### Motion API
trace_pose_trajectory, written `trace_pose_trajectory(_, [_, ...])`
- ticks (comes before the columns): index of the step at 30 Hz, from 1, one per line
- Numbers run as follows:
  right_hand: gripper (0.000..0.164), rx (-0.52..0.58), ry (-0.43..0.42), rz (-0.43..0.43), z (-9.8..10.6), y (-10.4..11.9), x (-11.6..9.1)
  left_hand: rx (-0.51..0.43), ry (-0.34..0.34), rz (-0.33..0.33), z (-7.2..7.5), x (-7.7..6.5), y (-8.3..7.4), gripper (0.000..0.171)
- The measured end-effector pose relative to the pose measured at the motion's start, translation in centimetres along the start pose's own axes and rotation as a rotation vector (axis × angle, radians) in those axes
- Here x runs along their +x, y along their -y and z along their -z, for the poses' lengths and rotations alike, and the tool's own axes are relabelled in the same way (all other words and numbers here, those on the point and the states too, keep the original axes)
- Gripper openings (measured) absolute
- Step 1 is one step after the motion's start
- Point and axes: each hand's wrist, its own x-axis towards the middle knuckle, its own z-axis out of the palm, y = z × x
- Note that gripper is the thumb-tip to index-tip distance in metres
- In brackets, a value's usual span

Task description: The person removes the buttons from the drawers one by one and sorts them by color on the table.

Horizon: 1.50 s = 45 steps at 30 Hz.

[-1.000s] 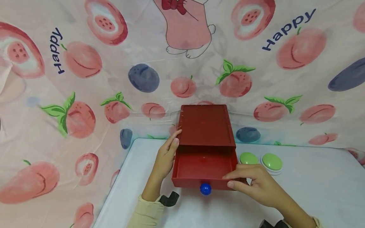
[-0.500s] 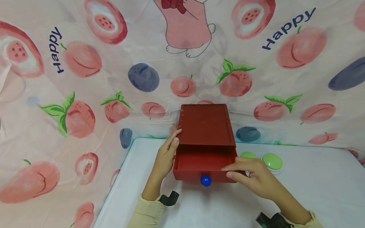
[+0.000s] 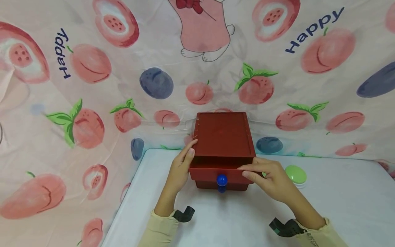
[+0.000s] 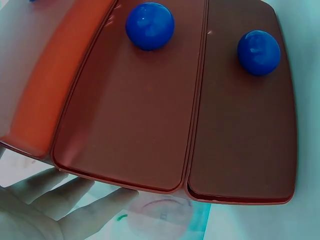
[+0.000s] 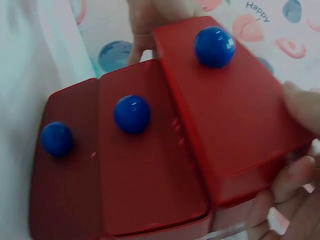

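A red drawer cabinet (image 3: pixel 221 134) stands at the back of the table, three drawers high, a round blue knob on each. Its top drawer (image 3: pixel 203 174) sticks out a short way; the lower two (image 4: pixel 125 115) are flush with the frame. My right hand (image 3: pixel 271 176) pinches the right end of the top drawer's front, thumb on the front face and fingers over the rim. Fairly straight fingers of my left hand (image 3: pixel 179 168) rest along the cabinet's left side. The top drawer's blue knob (image 3: pixel 222 179) is untouched between the hands.
A green round button (image 3: pixel 295 174) on a white base stands on the white table (image 3: pixel 345 199), right of the cabinet. Another green one is mostly hidden behind my right hand. A fruit-print cloth (image 3: pixel 172 44) hangs right behind the cabinet.
The top drawer has slid back into the cabinet from well out to a narrow gap, my right hand moving inward with it. My left hand has stayed at the cabinet's side.
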Motion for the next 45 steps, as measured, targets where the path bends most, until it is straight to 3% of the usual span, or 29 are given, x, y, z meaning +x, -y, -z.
trace_pose_trajectory(5, [0.031, -0.193, -0.095, -0.030, -0.1, 1.9, -0.1, -0.007, 0.004, 0.009, -0.1, 0.0, 0.0, 0.042])
trace_pose_trajectory(7, [0.034, -0.288, -0.186, -0.004, -0.4, 2.9, -0.2, -0.006, 0.004, 0.008, -0.1, 0.0, 0.0, 0.041])
trace_pose_trajectory(10, [0.039, -0.346, -0.282, 0.053, -1.1, 4.3, -0.3, 0.002, 0.002, 0.006, -0.1, 0.0, 0.0, 0.042])
trace_pose_trajectory(12, [0.040, -0.334, -0.273, 0.079, -1.7, 4.9, -0.4, 0.007, -0.001, 0.009, -0.1, 0.0, 0.0, 0.042])
trace_pose_trajectory(14, [0.042, -0.295, -0.190, 0.066, -2.4, 5.1, -0.4, 0.011, -0.004, 0.012, -0.1, 0.0, -0.1, 0.042])
trace_pose_trajectory(18, [0.048, -0.189, 0.000, -0.047, -3.7, 4.8, -0.1, 0.010, -0.007, 0.011, -0.2, 0.0, -0.1, 0.043])
trace_pose_trajectory(21, [0.049, -0.117, 0.044, -0.092, -4.4, 4.1, 0.2, 0.003, -0.005, 0.014, -0.2, 0.0, -0.2, 0.042])
trace_pose_trajectory(26, [0.038, -0.093, 0.003, 0.029, -5.4, 2.7, 0.1, -0.005, -0.003, 0.025, -0.2, 0.0, -0.2, 0.042])
trace_pose_trajectory(28, [0.037, -0.085, -0.008, 0.041, -5.6, 2.3, 0.0, -0.003, -0.002, 0.027, -0.2, 0.0, -0.2, 0.042])
trace_pose_trajectory(35, [0.036, 0.013, -0.039, -0.153, -6.2, 1.8, 0.4, -0.039, 0.015, 0.052, -0.2, -0.1, -0.3, 0.042])
trace_pose_trajectory(41, [0.026, 0.070, -0.111, -0.193, -6.8, 1.7, 0.8, -0.038, 0.017, 0.054, -0.2, -0.1, -0.3, 0.042])
trace_pose_trajectory(45, [0.026, 0.104, -0.112, -0.228, -6.9, 1.7, 0.9, -0.041, 0.017, 0.050, -0.2, -0.1, -0.1, 0.042])
